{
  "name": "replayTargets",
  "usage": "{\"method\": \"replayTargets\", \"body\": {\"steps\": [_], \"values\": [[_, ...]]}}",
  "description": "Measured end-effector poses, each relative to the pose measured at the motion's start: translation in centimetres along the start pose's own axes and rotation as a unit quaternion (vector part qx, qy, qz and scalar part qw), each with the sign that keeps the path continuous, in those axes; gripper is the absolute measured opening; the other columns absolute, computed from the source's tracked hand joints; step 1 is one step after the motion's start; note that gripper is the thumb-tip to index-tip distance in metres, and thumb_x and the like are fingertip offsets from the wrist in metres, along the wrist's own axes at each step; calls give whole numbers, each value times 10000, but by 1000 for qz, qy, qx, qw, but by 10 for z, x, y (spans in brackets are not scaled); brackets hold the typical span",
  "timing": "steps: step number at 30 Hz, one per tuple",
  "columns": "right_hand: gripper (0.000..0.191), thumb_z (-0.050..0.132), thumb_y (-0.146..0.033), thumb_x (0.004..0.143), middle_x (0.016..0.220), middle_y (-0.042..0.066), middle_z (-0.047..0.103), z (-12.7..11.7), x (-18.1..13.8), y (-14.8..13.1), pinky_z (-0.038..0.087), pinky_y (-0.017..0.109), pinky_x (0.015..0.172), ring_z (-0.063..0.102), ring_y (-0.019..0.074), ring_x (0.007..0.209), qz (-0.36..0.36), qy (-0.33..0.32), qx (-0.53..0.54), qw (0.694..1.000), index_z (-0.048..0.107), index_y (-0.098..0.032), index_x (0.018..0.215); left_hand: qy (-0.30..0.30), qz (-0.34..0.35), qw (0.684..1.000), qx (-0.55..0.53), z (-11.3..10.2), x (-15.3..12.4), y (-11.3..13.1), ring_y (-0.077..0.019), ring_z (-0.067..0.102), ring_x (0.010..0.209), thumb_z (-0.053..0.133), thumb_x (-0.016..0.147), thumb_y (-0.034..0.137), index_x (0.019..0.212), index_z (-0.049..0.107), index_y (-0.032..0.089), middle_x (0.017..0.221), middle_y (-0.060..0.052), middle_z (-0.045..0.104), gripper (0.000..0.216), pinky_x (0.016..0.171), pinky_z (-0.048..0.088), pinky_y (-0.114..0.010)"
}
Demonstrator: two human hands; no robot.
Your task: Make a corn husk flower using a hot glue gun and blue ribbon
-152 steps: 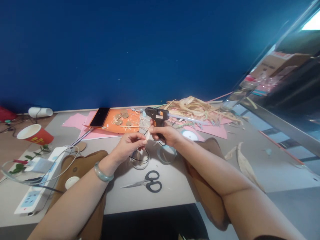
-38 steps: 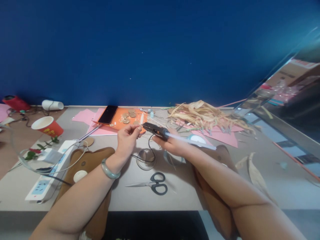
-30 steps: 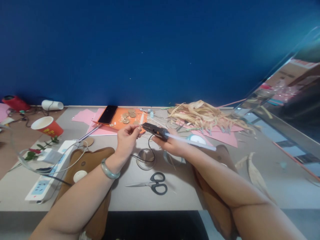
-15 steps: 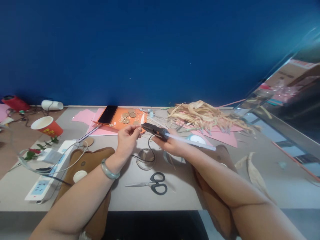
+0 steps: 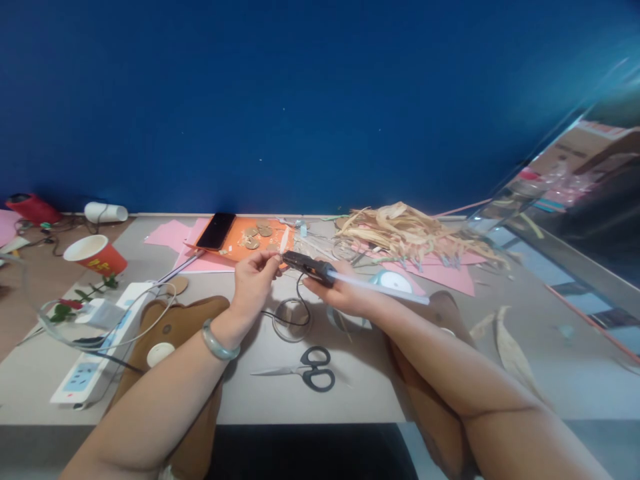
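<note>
My right hand (image 5: 340, 292) is wrapped round a black hot glue gun (image 5: 307, 267), with a long translucent glue stick (image 5: 380, 287) sticking out of its back end. The gun's nozzle points left and meets the fingertips of my left hand (image 5: 256, 277). Those fingers are pinched together at the nozzle; what they hold is too small to make out. A thin whitish pointed piece (image 5: 285, 239) shows just beyond the fingertips. Below both hands, scissors (image 5: 300, 371) with dark handles lie on the table, their blades toward the left.
Brown padded rests (image 5: 200, 313) lie under my forearms. On the left are a power strip (image 5: 83, 377) and a paper cup (image 5: 95, 255). A phone (image 5: 216, 231) lies by an orange sheet (image 5: 240, 230) with small discs. Dried husks (image 5: 400, 230) are heaped at back right, near a tape roll (image 5: 393, 281).
Hardly anything differs. The glue gun and my right hand have shifted very slightly left and down; my left hand keeps its pinch at the nozzle.
</note>
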State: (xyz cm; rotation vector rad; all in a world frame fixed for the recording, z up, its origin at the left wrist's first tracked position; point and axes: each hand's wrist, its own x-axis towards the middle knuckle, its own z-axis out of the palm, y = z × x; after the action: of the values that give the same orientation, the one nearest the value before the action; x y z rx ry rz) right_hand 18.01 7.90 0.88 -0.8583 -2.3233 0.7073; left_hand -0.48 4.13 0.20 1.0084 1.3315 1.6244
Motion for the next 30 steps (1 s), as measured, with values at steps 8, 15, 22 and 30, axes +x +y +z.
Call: {"method": "replayTargets", "body": {"steps": [8,15,22,30], "values": [[234,547,-396,861,617,5,553,-1,-1,0,378,258,561,500,137,565,18,15,-11,1000,553,-176,783,-4,-1,1000,-8,0,0,-4,-87,517,481,716,674,296,781,695,127,498,35,575,202,513,419,-217],[227,551,-397,860,611,3,556,-2,-1,-1,375,262,546,489,137,550,23,-3,-10,1000,566,-178,804,-8,8,1000,5,0,0,-5,-82,515,487,695,709,294,790,692,127,511,33,579,185,526,425,-213],[234,525,-385,879,612,6,556,-2,-1,-4,387,266,573,500,143,576,26,8,-18,999,569,-177,781,-5,6,1000,2,-2,1,-7,-85,515,486,699,710,302,802,682,125,507,30,585,201,522,421,-213],[223,527,-380,872,660,17,570,-2,-2,-7,394,265,578,513,144,593,29,18,-8,999,571,-168,823,-8,6,1000,-1,-1,2,-9,-84,523,488,702,711,308,782,669,131,518,30,588,193,522,426,-210]]}}
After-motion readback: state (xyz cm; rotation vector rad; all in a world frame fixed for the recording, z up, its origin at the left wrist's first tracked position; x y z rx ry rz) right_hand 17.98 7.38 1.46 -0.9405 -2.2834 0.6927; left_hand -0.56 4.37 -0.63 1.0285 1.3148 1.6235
